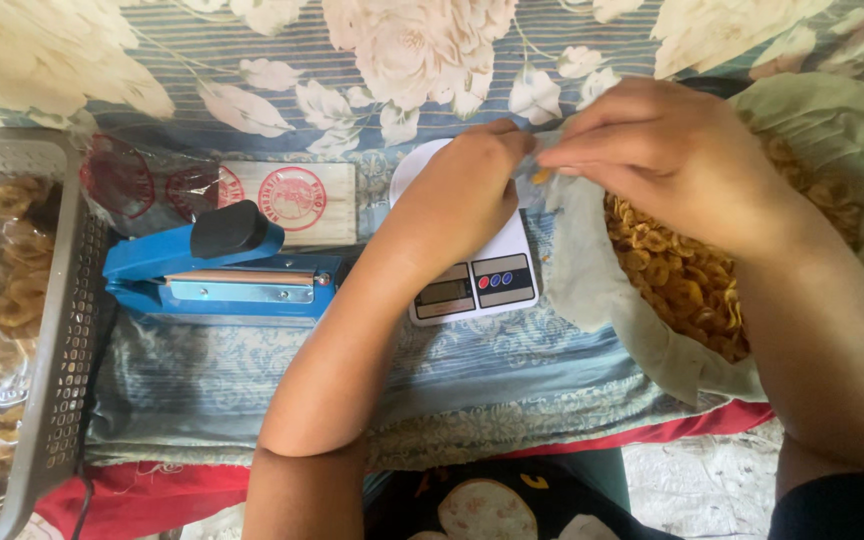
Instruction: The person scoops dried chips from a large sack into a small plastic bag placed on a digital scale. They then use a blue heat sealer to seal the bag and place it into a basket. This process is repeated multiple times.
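Note:
My left hand hovers over a white kitchen scale, its fingers pinched on the edge of a small clear bag. My right hand meets it from the right, fingertips closed on the same bag's edge, with a chip or two showing between the fingers. Just below my right hand a large translucent sack lies open, full of yellow banana chips. Much of the small bag is hidden by both hands.
A blue impulse heat sealer lies left of the scale, with a stack of printed clear bags behind it. A grey perforated basket at far left holds packed chip bags. Everything rests on floral cloth.

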